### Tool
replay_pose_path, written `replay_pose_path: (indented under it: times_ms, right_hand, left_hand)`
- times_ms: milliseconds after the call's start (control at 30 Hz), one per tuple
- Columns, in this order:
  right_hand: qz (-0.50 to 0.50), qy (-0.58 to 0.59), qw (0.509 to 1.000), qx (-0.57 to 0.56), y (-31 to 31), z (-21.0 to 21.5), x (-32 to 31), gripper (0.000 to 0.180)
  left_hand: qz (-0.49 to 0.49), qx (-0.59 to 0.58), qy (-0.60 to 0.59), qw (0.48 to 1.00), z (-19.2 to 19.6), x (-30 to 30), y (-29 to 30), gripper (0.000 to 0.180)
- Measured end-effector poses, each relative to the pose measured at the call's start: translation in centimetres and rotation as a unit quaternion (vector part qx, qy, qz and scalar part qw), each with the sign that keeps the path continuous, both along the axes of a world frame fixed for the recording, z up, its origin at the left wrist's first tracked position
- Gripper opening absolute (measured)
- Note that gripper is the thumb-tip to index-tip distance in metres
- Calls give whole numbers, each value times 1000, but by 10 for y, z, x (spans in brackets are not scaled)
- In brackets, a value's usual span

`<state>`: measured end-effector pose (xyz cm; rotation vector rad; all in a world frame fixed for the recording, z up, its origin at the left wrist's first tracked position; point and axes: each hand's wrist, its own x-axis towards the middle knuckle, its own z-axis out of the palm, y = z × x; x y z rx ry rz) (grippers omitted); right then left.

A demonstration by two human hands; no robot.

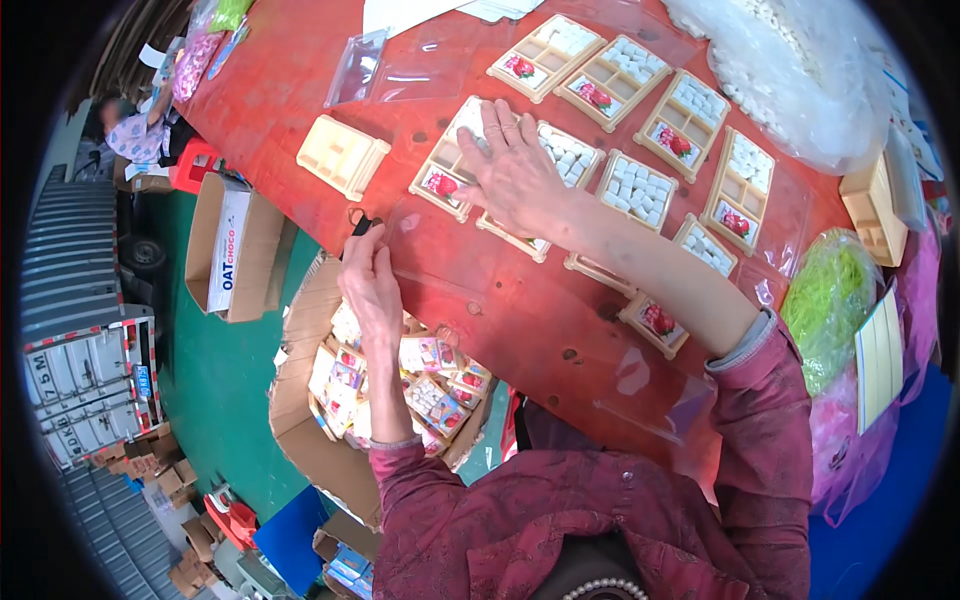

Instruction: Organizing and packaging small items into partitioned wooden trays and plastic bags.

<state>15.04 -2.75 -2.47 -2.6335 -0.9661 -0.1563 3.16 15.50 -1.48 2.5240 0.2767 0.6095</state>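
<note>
My right hand (515, 175) reaches across the table with its fingers spread, palm down over a cream compartment tray (432, 165). That tray has a strawberry-picture card (440, 184) at its near end. At the table's left edge, my left hand (372, 285) has its fingers pinched at a small black object (366, 226), whose kind I cannot make out. Beyond it sits a cream tray (343, 157) with nothing in its compartments. Around my right hand are several trays of white pellets, including one tray (636, 190) by my forearm. My right arm partly covers some trays.
Below the red table (480, 330), a cardboard box (300, 400) holds many packed trays. A large clear bag of white pellets (800, 80) lies at the far right, near a bag of green shreds (828, 300). Clear plastic sleeves (357, 68) lie at the far left.
</note>
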Motion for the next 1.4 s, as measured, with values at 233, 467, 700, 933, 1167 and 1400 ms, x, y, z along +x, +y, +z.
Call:
replay_pose_path:
  times_ms: [233,467,700,933,1167,1400]
  right_hand:
    - [244,86,963,79,-13,58,-55,61]
    - [286,-142,943,97,-30,46,-99,40]
    - [264,-22,932,246,-44,58,-81,30]
    - [24,154,923,352,-67,69,-13,37]
    - [-54,363,830,419,-90,58,27,21]
    - [-134,414,702,563,-130,59,51,22]
  left_hand:
    - [32,-224,4,974,22,-34,29,19]
    - [22,-300,63,952,47,-33,29,18]
    - [-27,-452,115,884,50,-26,9,11]
    - [-151,-537,95,824,44,-2,-54,33]
    - [-138,-510,60,847,26,25,-79,28]
    - [-271,100,18,957,19,62,-109,42]
